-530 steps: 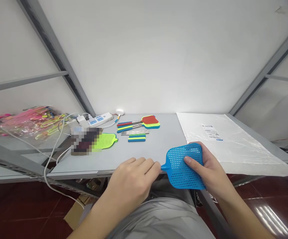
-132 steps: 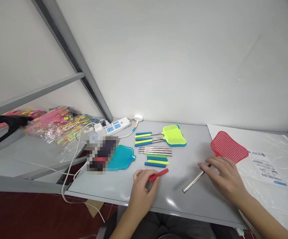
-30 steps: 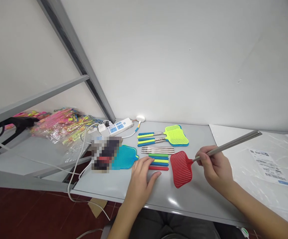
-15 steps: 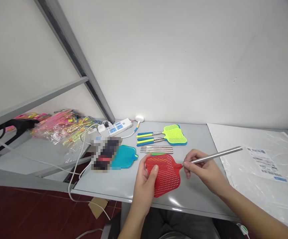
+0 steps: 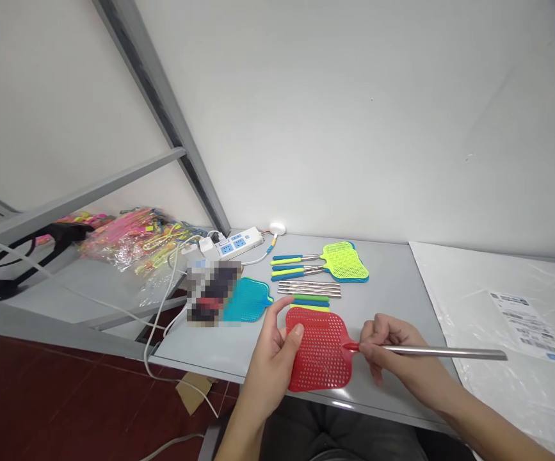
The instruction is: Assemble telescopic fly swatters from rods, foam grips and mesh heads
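Note:
A red perforated fly swatter head [image 5: 322, 352] is gripped at its left edge by my left hand [image 5: 277, 355], thumb on top. My right hand [image 5: 390, 349] pinches a silver metal rod [image 5: 450, 352] where it meets the narrow neck of the red head. My fingers cover that joint, so how far the rod sits in the neck is hidden. Behind the red head lie green, blue and yellow handle grips [image 5: 310, 301] and a row of metal rods [image 5: 309, 289]. Blue swatter heads [image 5: 251, 301] rest to the left.
Swatters with yellow and blue heads [image 5: 344, 262] lie at the back. A power strip [image 5: 236, 244] with white cables is at back left, near a pixelated object [image 5: 214, 294]. A white plastic package [image 5: 488, 346] covers the right side. Bagged colourful items [image 5: 133, 240] sit beyond a metal frame.
The rod has swung from slanting upward to nearly level, now in line with the red head's neck. The red head has turned flatter to face the camera. The view has shifted slightly.

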Demonstrator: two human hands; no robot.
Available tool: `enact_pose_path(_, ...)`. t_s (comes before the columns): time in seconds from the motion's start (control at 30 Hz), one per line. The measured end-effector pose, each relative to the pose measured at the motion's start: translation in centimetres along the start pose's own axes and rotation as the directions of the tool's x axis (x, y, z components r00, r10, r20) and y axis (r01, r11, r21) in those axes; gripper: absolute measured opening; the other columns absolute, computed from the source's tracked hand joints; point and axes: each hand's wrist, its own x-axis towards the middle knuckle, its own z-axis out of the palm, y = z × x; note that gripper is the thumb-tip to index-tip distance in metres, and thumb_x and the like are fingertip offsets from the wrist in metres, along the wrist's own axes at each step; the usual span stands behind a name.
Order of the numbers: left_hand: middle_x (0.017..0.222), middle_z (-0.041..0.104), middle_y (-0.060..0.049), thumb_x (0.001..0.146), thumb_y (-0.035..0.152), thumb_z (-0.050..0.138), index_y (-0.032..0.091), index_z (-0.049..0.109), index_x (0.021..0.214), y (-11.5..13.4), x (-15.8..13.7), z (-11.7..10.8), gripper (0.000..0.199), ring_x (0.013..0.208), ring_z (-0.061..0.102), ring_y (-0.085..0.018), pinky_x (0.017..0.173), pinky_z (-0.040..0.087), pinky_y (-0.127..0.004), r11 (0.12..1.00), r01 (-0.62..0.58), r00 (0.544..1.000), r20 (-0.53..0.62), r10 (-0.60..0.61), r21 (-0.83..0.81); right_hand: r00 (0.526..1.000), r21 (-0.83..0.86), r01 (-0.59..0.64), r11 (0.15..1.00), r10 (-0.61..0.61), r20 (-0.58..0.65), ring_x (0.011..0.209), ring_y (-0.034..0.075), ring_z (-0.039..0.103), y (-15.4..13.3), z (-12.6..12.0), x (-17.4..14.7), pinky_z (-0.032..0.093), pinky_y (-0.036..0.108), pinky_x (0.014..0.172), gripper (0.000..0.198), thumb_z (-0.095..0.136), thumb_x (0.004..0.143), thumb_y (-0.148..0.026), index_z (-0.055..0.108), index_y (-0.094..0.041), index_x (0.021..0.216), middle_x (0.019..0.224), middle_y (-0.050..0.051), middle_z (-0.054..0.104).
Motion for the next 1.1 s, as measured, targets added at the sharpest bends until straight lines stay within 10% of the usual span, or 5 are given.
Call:
enact_pose_path(0.37, 0.078, 0.065, 0.0, 0.091, 0.035, 0.063, 0.025, 0.037, 0.125, 2.3, 0.0, 0.6, 0.044, 0.06, 0.06, -0.013, 0.058, 0.044, -0.023, 0.992, 0.101, 0.98, 0.182, -0.085, -0.08, 0.984, -0.468, 0.149, 0.871, -0.179, -0.022, 0.056, 0.011, 0.045, -1.3, -2.0, -4.2, 0.033, 0.025, 0.052, 0.034, 0.065, 0.088, -0.027, 0.041, -0.021, 0.064, 0.067, -0.002, 0.056)
enact_pose_path(0.6, 0.076, 0.064, 0.001, 0.092, 0.041, 0.061, 0.024, 0.042, 0.116, 1.0, -1.0, 2.1, 0.035, 0.061, 0.06, -0.013, 0.058, 0.047, -0.023, 0.996, 0.045, 0.996, 0.084, -0.039, -0.073, 0.993, -0.041, -0.028, 0.999, 0.023, -0.115, 0.061, 0.015, 0.055, -0.3, -4.0, -2.9, 0.042, 0.028, 0.059, 0.025, 0.074, 0.08, -0.044, 0.062, -0.021, 0.076, 0.065, 0.001, 0.06)
enact_pose_path(0.77, 0.08, 0.067, 0.0, 0.09, 0.041, 0.064, 0.027, 0.026, 0.144, 1.5, -1.3, 0.9, 0.067, 0.062, 0.06, -0.012, 0.061, 0.048, -0.022, 0.999, -0.037, 0.998, -0.039, 0.038, 0.039, 0.951, 0.435, -0.171, 0.884, 0.263, -0.161, 0.05, 0.013, 0.049, 0.8, -4.6, -2.0, 0.042, 0.028, 0.05, 0.043, 0.058, 0.087, -0.059, 0.071, -0.019, 0.094, 0.06, 0.0, 0.055)
enact_pose_path(1.1, 0.077, 0.069, -0.004, 0.089, 0.049, 0.06, 0.017, 0.053, 0.113, 1.4, -1.1, 2.2, 0.041, 0.046, 0.059, -0.015, 0.045, 0.05, -0.026, 0.978, -0.059, 0.994, -0.083, 0.077, 0.202, 0.931, 0.391, -0.036, 0.92, 0.173, -0.321, 0.066, 0.013, 0.048, 0.5, -1.9, -1.7, 0.042, 0.028, 0.073, 0.04, 0.055, 0.092, -0.052, 0.072, -0.019, 0.108, 0.061, -0.001, 0.053)
